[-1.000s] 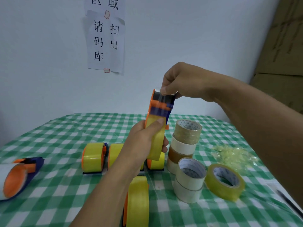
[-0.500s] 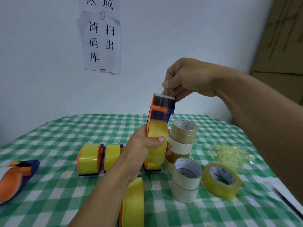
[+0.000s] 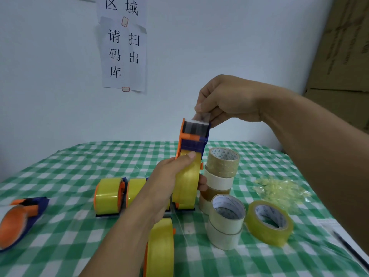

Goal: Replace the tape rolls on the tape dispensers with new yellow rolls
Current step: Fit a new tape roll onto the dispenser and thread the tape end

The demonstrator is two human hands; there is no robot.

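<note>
Green-checked tablecloth over the table, white wall behind with a paper sign taped up. Left hand grips the held dispenser upright in the air above the cloth, with the thumb across the top of its yellow roll and the fingers curled round the far side. Right hand sits above it, thumb and fingers pinching the tape end just over the toothed blade at the dispenser's top (clear strip, slightly blurred). Behind the left wrist, a first loaded dispenser and a second loaded dispenser stand side by side on the cloth, each with a yellow roll. Near dispenser, also yellow-loaded, stands on edge under the left forearm. Right of the held one is a tall stack of brown and white rolls. A short stack of two pale rolls is in front of it, and a loose yellow roll leans just beside that. Scrap heap of yellowish tape bits lies further right. At far left, a side-lying dispenser, orange and blue. Cardboard at upper right, pen at the right edge
</note>
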